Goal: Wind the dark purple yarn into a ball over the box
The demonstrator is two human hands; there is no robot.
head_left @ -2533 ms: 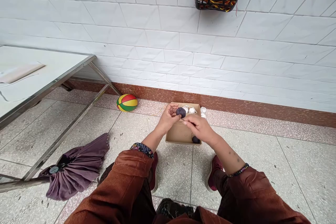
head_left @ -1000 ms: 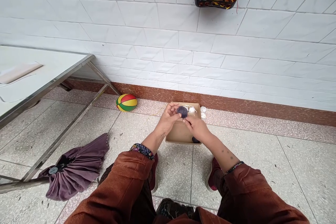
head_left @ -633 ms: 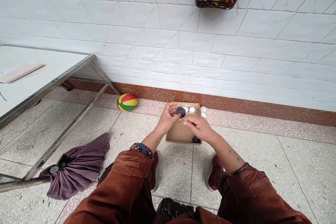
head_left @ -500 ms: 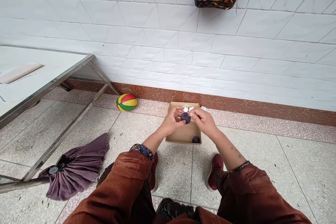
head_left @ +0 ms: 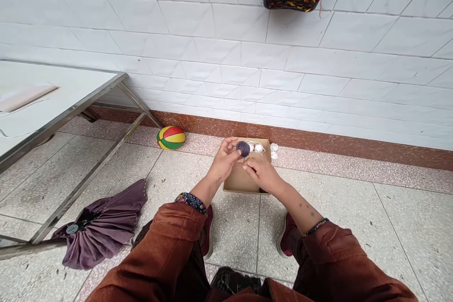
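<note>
Head view: we are holding a round ball of dark purple-grey yarn [head_left: 242, 148] in our left hand [head_left: 222, 163], above the far left part of an open brown cardboard box [head_left: 244, 183] that is sitting on the speckled stone floor [head_left: 235, 231]. Our left fingers are gripping the ball's left side, the thumb pressing its near side. Our right hand [head_left: 264, 173], just nearer and to the right, is pinching a short visible length of dark yarn strand [head_left: 244, 161] between thumb and fingers. We are judging this to be a winding step; the next move would be calling for a steady pinch on the strand and a slight turn of the ball. The strand is running almost straight from far to near, ball to fingers. The ball itself is showing no clear long axis. Small balls of white yarn [head_left: 258, 147] are resting in the box's far part; a dark thing [head_left: 262, 190], mostly hidden by our right hand, is lying in the near right corner.
</note>
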